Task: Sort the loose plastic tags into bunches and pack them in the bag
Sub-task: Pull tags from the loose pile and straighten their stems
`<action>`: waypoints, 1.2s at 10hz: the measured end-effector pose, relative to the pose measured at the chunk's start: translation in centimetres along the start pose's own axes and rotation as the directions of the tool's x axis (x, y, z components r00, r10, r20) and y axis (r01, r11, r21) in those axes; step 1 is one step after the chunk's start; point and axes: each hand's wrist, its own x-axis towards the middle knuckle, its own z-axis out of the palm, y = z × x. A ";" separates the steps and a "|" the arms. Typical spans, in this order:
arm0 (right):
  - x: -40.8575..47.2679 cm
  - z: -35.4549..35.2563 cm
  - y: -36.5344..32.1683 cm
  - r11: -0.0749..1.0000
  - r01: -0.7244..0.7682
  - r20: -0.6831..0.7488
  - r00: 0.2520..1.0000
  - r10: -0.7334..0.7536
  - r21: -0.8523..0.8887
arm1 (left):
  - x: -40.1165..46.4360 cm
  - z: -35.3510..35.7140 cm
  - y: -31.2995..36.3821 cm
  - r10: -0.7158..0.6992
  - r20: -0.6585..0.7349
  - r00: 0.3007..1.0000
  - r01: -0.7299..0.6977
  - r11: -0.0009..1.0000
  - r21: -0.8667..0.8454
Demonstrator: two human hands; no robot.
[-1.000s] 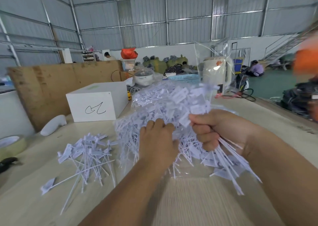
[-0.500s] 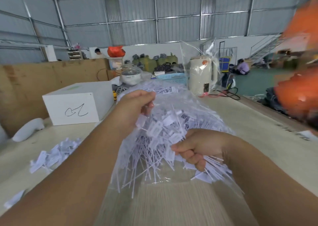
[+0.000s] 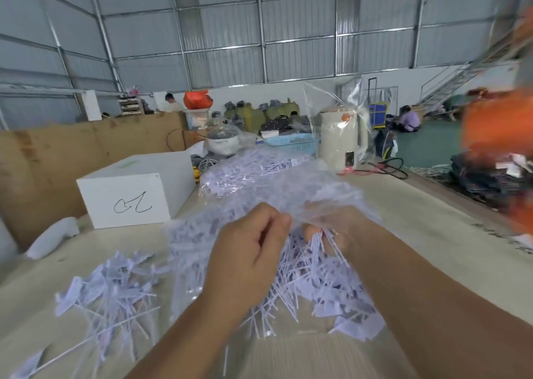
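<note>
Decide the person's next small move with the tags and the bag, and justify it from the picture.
Probably push the bunch deeper into the bag. The right hand grips a bunch of tags inside the clear bag, whose film the left hand pinches; more loose tags lie on the table.

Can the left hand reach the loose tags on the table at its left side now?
Probably yes, once it lets go: the left hand pinches the clear bag, and the loose tags lie uncovered on the table just left of its forearm.
</note>
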 end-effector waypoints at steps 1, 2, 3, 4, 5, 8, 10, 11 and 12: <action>2.7 1.1 -0.3 0.999 0.045 0.008 0.999 -0.045 -0.022 | -1.2 0.0 -0.3 0.064 0.036 0.997 -0.065 0.998 0.015; 4.4 2.4 0.0 0.998 0.019 0.049 0.999 -0.022 0.060 | -1.8 0.0 -1.0 0.090 0.090 0.992 -0.091 0.996 0.006; 5.4 3.9 -0.2 1.000 0.009 0.043 0.999 -0.008 -0.006 | -1.8 0.2 -1.8 0.121 0.132 0.984 -0.136 0.985 0.107; 5.9 4.6 -0.4 0.997 -0.014 0.090 0.996 0.007 0.072 | -2.0 0.9 -3.2 0.146 0.230 0.962 -0.211 0.934 0.287; 5.9 4.4 -0.1 0.994 -0.006 0.144 0.990 -0.010 0.111 | -2.3 1.3 -4.0 0.057 0.283 0.957 -0.165 0.912 0.376; 3.5 3.9 2.5 0.979 0.144 0.066 0.989 -0.136 -0.142 | -1.1 3.5 -4.5 -0.217 0.219 0.951 0.077 0.854 0.514; 2.6 2.8 3.3 0.940 0.164 0.077 0.986 -0.147 -0.300 | -1.3 3.2 -3.8 -0.219 0.211 0.953 0.095 0.873 0.478; 3.0 2.5 2.7 0.823 0.234 0.036 0.967 -0.252 -0.518 | -1.6 3.2 -3.2 -0.195 0.239 0.951 0.070 0.892 0.447; 4.1 2.2 2.4 0.782 0.282 -0.053 0.927 -0.372 -0.556 | -1.9 3.1 -2.8 -0.170 0.285 0.943 0.026 0.894 0.447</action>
